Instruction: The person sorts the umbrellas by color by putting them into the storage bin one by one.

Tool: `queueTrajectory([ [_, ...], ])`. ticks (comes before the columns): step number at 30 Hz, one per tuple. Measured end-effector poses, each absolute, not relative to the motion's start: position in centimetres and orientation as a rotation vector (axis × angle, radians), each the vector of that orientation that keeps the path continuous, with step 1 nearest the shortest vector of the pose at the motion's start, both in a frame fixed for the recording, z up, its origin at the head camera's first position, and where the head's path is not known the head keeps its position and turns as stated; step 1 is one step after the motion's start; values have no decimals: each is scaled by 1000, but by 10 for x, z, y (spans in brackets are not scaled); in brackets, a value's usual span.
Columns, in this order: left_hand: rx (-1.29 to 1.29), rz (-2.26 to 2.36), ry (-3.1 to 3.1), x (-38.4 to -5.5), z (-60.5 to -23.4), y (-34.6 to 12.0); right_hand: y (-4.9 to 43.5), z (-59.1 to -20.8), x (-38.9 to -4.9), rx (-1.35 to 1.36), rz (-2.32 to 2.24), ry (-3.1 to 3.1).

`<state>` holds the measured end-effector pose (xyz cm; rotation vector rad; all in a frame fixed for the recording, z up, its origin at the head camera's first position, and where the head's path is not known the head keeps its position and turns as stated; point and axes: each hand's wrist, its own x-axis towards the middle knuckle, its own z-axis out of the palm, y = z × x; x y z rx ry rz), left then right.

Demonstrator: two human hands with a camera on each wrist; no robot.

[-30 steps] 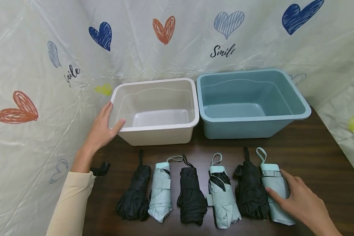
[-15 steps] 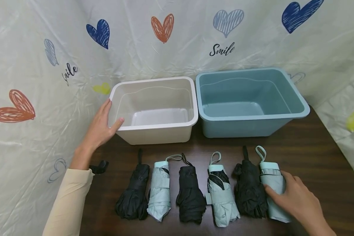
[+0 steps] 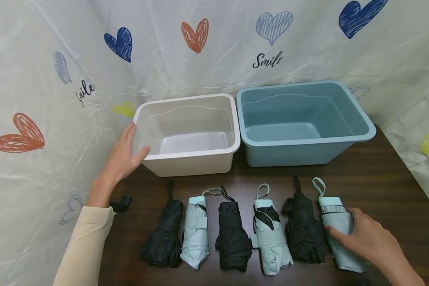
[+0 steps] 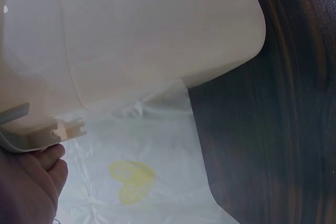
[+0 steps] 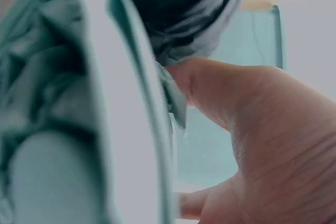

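My right hand (image 3: 373,242) grips the rightmost folded umbrella (image 3: 337,222), pale mint with a wrist loop, thumb on its left side and fingers on its right. In the right wrist view the thumb presses against the folded cloth (image 5: 47,77). To its left lie a black umbrella (image 3: 305,230), a mint one (image 3: 271,238) and several more, black and mint by turns, in a row. My left hand (image 3: 119,159) holds the left end of the beige bin (image 3: 189,165), thumb at the front corner; in the left wrist view, fingertips (image 4: 55,163) curl beneath the rim.
A blue bin (image 3: 286,155) stands right beside the beige one, against the white heart-printed sheet (image 3: 228,51). A black strap (image 3: 121,204) shows by the left wrist. The dark wooden table (image 3: 400,190) has its right edge beyond the blue bin.
The rightmost mint umbrella has shifted a little to the right with my right hand, and a gap has opened between it and the black one. My left hand stays on the beige bin.
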<state>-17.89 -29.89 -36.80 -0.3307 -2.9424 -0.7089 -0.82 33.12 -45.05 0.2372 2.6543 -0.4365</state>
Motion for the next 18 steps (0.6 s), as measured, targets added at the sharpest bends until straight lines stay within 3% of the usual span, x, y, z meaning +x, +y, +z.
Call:
queueTrajectory([
  [18, -319, -685, -2933, -182, -368, -296, 334, -451, -2, 187, -369, 2751],
])
